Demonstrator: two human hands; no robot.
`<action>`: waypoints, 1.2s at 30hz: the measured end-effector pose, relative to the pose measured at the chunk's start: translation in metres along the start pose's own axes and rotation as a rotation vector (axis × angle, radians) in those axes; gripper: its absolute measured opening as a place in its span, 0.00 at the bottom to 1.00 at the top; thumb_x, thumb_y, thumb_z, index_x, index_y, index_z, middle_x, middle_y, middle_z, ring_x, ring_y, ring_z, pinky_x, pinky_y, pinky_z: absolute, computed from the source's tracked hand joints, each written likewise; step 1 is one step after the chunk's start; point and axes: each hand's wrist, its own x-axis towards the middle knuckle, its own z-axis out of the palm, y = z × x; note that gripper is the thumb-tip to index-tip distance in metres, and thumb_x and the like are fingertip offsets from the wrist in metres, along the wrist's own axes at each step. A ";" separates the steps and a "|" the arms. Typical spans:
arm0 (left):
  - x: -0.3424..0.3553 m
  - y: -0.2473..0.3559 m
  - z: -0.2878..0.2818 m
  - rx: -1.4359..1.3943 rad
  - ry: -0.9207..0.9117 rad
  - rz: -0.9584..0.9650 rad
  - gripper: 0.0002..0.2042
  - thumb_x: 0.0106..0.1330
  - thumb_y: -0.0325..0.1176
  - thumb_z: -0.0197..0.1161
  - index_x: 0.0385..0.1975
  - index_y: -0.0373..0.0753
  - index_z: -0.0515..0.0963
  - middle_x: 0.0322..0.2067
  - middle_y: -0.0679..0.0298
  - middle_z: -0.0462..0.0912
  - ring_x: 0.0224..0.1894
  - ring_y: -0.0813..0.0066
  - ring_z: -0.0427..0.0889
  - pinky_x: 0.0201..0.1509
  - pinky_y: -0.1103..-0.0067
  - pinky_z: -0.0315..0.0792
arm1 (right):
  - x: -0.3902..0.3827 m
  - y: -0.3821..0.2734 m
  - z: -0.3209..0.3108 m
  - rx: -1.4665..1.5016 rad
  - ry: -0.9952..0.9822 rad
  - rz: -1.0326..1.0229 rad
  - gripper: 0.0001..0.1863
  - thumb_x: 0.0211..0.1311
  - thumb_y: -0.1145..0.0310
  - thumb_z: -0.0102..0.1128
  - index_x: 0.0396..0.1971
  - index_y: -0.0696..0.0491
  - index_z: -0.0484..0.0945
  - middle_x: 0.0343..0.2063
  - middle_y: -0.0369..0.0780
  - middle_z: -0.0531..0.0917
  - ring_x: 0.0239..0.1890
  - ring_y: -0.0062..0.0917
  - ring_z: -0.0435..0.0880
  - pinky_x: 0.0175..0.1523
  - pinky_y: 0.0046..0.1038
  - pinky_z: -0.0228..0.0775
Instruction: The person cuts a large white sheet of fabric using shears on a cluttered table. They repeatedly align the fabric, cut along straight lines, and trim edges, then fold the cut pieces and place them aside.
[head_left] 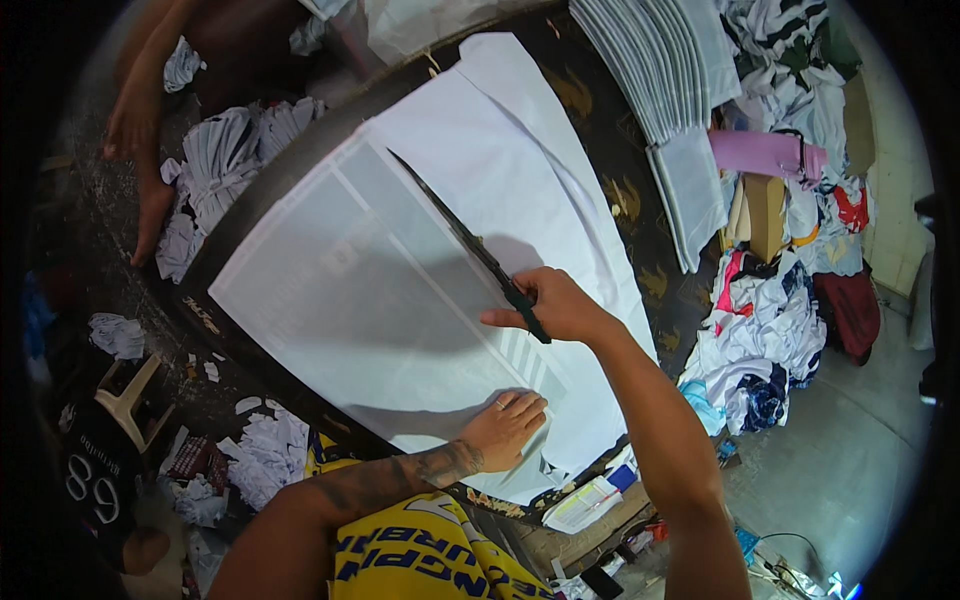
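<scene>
A large white fabric sheet [470, 130] lies across a dark gold-patterned table [590, 110]. On its left part is a pale grey printed panel [310, 250] with a light band and stripes. My right hand [560, 305] is closed round the handles of long dark scissors [465, 237]. Their blades lie along the panel's right edge, pointing to the far left; whether they are parted I cannot make out. Nearer to me, my left hand [507, 432] rests palm down on the fabric, fingers stretched out, a ring on one of them.
A stack of folded white cloth [660, 80] sits at the table's far right, beside a pink bottle [760, 152]. Cloth heaps [760, 330] fill the right side. Left, scraps [270, 455] and a stool [130, 400] stand near a person [105, 490]. Another person's bare limbs [145, 110] show far left.
</scene>
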 end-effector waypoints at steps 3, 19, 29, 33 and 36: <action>0.000 -0.003 0.003 -0.017 0.003 0.017 0.32 0.58 0.41 0.70 0.63 0.34 0.75 0.70 0.56 0.71 0.76 0.60 0.63 0.76 0.59 0.59 | 0.013 -0.017 -0.005 -0.153 -0.047 0.088 0.40 0.49 0.26 0.80 0.16 0.52 0.78 0.14 0.34 0.73 0.20 0.24 0.72 0.30 0.32 0.65; 0.050 -0.137 -0.225 0.692 0.572 -0.697 0.50 0.69 0.62 0.69 0.77 0.27 0.61 0.80 0.41 0.59 0.85 0.45 0.51 0.86 0.45 0.38 | -0.187 0.104 0.224 0.636 0.834 0.426 0.31 0.65 0.47 0.79 0.19 0.58 0.77 0.12 0.35 0.71 0.18 0.17 0.69 0.26 0.30 0.62; 0.145 0.171 0.137 0.272 0.081 0.326 0.19 0.69 0.44 0.71 0.51 0.38 0.80 0.36 0.51 0.87 0.48 0.52 0.87 0.70 0.49 0.64 | -0.312 0.093 0.605 1.379 1.186 0.787 0.29 0.63 0.51 0.81 0.20 0.57 0.75 0.15 0.33 0.74 0.20 0.18 0.69 0.27 0.31 0.60; -0.013 0.291 0.166 -0.339 -0.515 1.014 0.22 0.69 0.39 0.71 0.59 0.36 0.81 0.49 0.47 0.85 0.55 0.48 0.82 0.68 0.57 0.70 | -0.302 0.070 0.641 1.331 1.315 0.735 0.27 0.63 0.53 0.82 0.21 0.58 0.78 0.14 0.35 0.74 0.20 0.20 0.69 0.27 0.33 0.59; -0.010 0.250 0.166 -0.297 -0.986 0.734 0.20 0.71 0.37 0.71 0.59 0.36 0.83 0.58 0.47 0.82 0.60 0.51 0.80 0.69 0.61 0.71 | -0.295 0.057 0.642 1.392 1.441 0.710 0.29 0.60 0.48 0.83 0.20 0.58 0.78 0.13 0.39 0.74 0.19 0.23 0.69 0.28 0.34 0.60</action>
